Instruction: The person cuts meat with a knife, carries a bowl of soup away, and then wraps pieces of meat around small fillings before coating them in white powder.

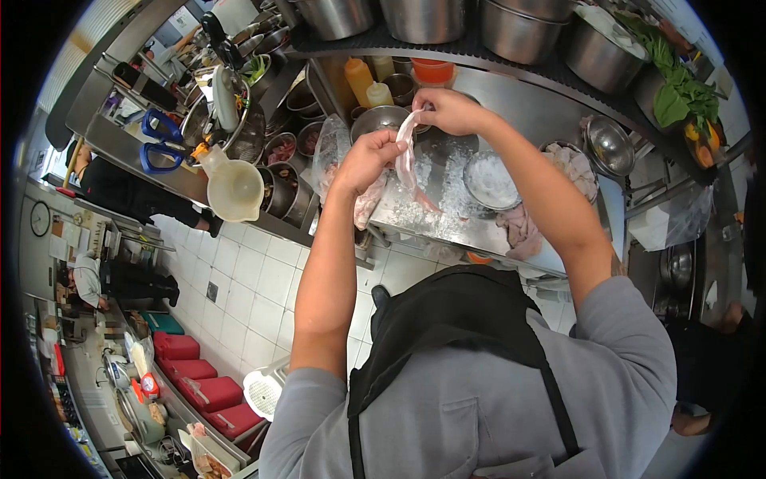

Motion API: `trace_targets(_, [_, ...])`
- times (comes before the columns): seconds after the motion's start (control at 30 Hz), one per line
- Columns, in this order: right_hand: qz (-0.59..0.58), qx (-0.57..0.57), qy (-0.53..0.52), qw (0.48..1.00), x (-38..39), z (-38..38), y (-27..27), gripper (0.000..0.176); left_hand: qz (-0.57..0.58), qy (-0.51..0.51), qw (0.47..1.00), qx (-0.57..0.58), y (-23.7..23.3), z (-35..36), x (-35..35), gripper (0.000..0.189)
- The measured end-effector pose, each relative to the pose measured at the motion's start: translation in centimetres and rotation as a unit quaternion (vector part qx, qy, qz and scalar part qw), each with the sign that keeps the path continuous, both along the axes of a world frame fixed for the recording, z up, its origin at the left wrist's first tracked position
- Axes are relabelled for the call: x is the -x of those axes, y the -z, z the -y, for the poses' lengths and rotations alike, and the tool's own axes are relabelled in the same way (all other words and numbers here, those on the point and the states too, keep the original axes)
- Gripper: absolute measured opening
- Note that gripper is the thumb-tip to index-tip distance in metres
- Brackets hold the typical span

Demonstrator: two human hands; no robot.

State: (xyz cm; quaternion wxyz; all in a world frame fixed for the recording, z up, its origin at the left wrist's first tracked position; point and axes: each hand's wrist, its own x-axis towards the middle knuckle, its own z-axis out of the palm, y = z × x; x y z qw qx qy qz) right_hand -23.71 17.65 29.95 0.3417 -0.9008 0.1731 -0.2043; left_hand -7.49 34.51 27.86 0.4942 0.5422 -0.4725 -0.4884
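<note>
My left hand (369, 162) pinches one side of a long pale pink strip of meat (408, 156), and my right hand (448, 112) holds its upper end. The strip hangs between my fingers above a steel counter (399, 206) strewn with white ice-like bits (453, 188). Right of it sits a steel bowl of white granules (491, 180). Pale meat pieces (520, 231) lie on the counter's right part, and a bowl (571, 164) behind my right forearm holds more. More pink meat (369, 201) lies near my left wrist, beside a plastic bag (329, 152).
Large steel pots (523, 32) line the shelf above. Squeeze bottles (359, 78) and a red-orange tub (432, 72) stand behind my hands. A plastic jug (234, 184) and blue-handled scissors (162, 142) are at left. Other people (124, 279) stand at left and at the right edge.
</note>
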Motion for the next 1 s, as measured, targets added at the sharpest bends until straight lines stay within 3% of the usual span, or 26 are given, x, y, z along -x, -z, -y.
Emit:
trace_targets(0.13, [0.045, -0.098, 0.161, 0.981, 0.8, -2.8, 2.4, 0.032, -0.037, -0.035, 0.998, 0.025, -0.7, 0.4, 1.1, 0.017])
trace_targets(0.2, [0.094, -0.369, 0.03, 0.924, 1.1, -3.6, 5.0, 0.035, -0.017, -0.047, 0.998, 0.035, -0.3, 0.8, 1.1, 0.017])
trace_targets(0.27, [0.132, -0.458, -0.004, 0.879, 1.2, -6.0, 5.7, 0.033, 0.035, -0.052, 0.997, 0.04, 0.6, 1.1, 0.6, 0.018])
trace_targets(0.3, [0.148, -0.387, -0.065, 0.908, 0.9, -6.1, 6.6, 0.026, 0.061, -0.053, 0.996, 0.042, 0.7, 1.2, 0.6, 0.018])
trace_targets(0.4, [0.101, -0.358, -0.028, 0.928, 0.6, -5.5, 8.2, 0.02, 0.115, -0.093, 0.988, 0.043, 0.7, 1.2, 0.8, 0.019])
trace_targets(0.6, [0.162, -0.479, -0.011, 0.863, 1.0, -4.5, 7.6, 0.015, -0.052, -0.176, 0.978, 0.102, 2.5, 2.0, 1.1, 0.019])
trace_targets(0.73, [0.149, -0.495, -0.016, 0.856, 1.2, -4.0, 6.4, 0.014, -0.095, -0.173, 0.979, 0.046, 2.4, 1.8, 1.1, 0.02])
trace_targets(0.8, [0.149, -0.484, -0.016, 0.862, 1.1, -3.8, 5.6, 0.015, -0.124, -0.136, 0.983, 0.023, 2.4, 1.6, 1.3, 0.027])
trace_targets(0.83, [0.146, -0.481, -0.015, 0.864, 1.0, -3.6, 5.2, 0.016, -0.106, -0.119, 0.987, 0.012, 2.3, 1.4, 1.5, 0.05])
trace_targets(0.97, [0.153, -0.482, 0.0, 0.863, 0.8, -3.5, 4.0, 0.017, -0.143, -0.069, 0.987, 0.026, 3.2, 1.2, 2.0, 0.083])
trace_targets(1.0, [0.157, -0.487, 0.004, 0.859, 0.7, -3.4, 3.9, 0.016, -0.152, -0.059, 0.986, 0.031, 3.5, 1.2, 2.2, 0.083])
